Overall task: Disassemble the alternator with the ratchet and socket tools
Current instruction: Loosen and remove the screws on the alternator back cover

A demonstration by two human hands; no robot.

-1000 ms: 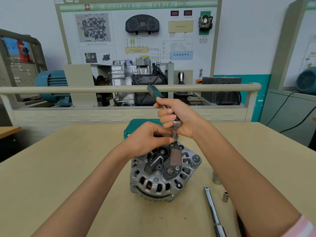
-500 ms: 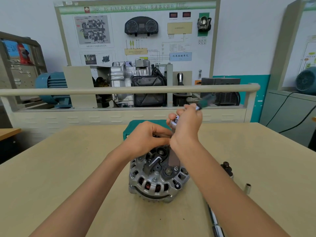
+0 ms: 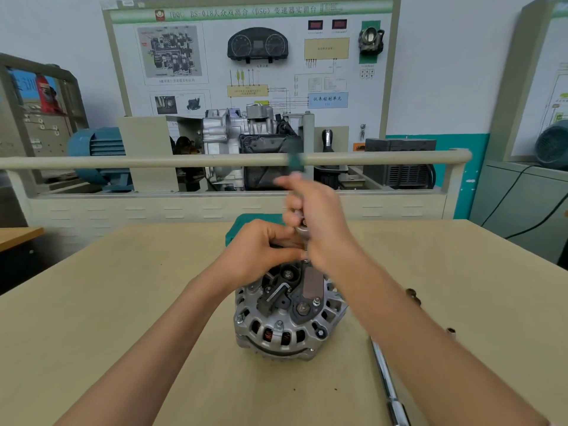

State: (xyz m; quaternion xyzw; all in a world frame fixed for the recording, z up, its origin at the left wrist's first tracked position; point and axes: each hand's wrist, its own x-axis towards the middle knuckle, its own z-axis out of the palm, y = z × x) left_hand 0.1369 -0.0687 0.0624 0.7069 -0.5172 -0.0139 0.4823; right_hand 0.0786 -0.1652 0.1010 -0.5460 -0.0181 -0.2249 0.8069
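Workshop table (image 3: 123, 302), alternator (image 3: 285, 315) at its middle, open rear face turned up toward the camera

Right hand (image 3: 319, 222) grips the ratchet (image 3: 295, 162) over the alternator's far edge; its blurred green handle now points up and away, having swung back from the right; left hand (image 3: 261, 250) pinches the socket below

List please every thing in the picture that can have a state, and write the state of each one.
alternator: standing on the table, rear cover off
ratchet: gripped, blurred, head at the alternator's far edge
right hand: grips the ratchet
left hand: fingers curled at the ratchet's head
extension bar: lying on the table
loose socket: on the table
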